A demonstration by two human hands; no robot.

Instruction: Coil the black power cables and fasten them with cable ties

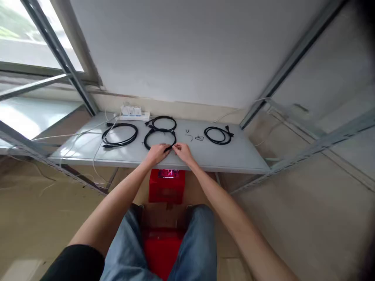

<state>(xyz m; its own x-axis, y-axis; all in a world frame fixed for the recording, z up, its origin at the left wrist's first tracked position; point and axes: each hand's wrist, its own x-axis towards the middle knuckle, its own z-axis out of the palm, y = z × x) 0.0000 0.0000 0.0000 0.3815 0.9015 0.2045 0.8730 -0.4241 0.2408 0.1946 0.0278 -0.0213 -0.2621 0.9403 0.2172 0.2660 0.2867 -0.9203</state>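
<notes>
Black cable coil (144, 141) lies near the middle of the table's (228, 157) front edge — a roughly round ring, reaching from our hands toward the back edge. Our left hand (158, 153) pinches its near side; our right hand (182, 151) meets its near-right side, equally close — what those fingertips pinch, we cannot tell.

Black cable (145, 143) — smooth plastic, grey shelf (222, 157) — smooth (glossy in patches), denim jeans (202, 238)

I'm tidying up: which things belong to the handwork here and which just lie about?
Likely job:
black coiled cable being handled
three other black coiled cables
thin dark curled strands

Likely lying about:
white plastic power strip
red boxy plastic stool
</notes>
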